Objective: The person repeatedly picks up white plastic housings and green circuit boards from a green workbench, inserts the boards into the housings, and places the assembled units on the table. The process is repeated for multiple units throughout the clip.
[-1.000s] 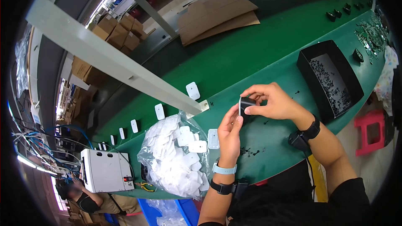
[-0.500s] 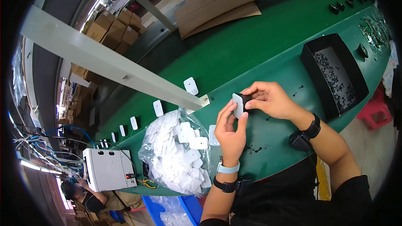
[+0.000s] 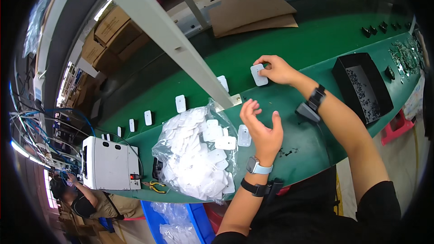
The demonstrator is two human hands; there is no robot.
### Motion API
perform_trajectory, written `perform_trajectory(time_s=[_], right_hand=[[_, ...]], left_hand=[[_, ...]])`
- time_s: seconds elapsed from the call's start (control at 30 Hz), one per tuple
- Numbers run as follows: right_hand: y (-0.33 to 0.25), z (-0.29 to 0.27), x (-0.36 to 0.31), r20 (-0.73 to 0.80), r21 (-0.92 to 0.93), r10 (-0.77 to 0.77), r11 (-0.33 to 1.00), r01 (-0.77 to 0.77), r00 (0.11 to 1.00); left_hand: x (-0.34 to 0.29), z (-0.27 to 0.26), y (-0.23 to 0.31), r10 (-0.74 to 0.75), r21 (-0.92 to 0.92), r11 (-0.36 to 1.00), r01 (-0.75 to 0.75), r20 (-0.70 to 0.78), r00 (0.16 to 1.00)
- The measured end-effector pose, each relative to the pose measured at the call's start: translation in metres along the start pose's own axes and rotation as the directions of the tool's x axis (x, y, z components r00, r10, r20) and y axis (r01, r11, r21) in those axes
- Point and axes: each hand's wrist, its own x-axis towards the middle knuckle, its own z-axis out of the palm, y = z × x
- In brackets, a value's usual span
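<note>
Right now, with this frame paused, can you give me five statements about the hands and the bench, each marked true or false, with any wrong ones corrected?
1. The right hand has its fingers on a white-faced piece. True.
2. The left hand grips the yellow-handled pliers. False: the left hand is open and holds nothing; the pliers lie beside the white machine.
3. The clear plastic bag holds many white plates. True.
4. The black box of small dark parts stands to the left of both hands. False: the black box stands to their right.
5. A watch with a light blue strap is on the left wrist. True.
</note>
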Motion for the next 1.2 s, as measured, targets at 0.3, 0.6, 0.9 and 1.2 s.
perform_trajectory(time_s=[0.3,0.6,0.9,1.2], right_hand=[[0.042,-0.013,0.034,0.03,-0.434,0.046,0.9,-0.028,0.998],[-0.049,0.003,-0.065,-0.312,-0.317,-0.491,0.861,0.398,0.813],[-0.025,-0.003,-0.126,0.3,-0.171,-0.384,0.879,0.445,0.874],[-0.015,0.028,-0.138,0.582,-0.177,-0.269,0.879,0.443,0.767]], left_hand=[[0.002,-0.001,-0.006,0.004,0.05,0.999,-0.007,0.058,0.998],[0.004,-0.017,-0.013,0.0,0.356,0.934,0.017,-0.049,0.999],[0.006,-0.067,0.011,-0.327,0.827,0.562,0.0,0.223,0.919],[0.001,-0.079,-0.01,-0.373,0.715,0.688,0.124,0.203,0.905]])
